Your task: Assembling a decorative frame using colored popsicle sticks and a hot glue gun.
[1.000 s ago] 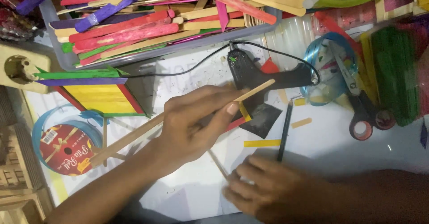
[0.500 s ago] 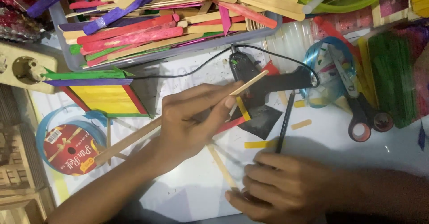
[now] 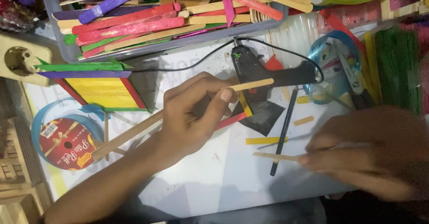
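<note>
Wooden long stick (image 3: 178, 114) pinched in left hand (image 3: 192, 112) grip, blurred right hand (image 3: 371, 152) grip closed on short stick (image 3: 281, 156)

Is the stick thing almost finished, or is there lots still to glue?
Done: a square panel of yellow sticks with coloured edges lies on the table. In hand: the left hand holds a long plain stick, and the blurred right hand touches a short stick. Left: cut yellow bits lie loose by the glue gun, so probably plenty remains.

round red ribbon-spool label (image 3: 67, 144), lower left
</note>
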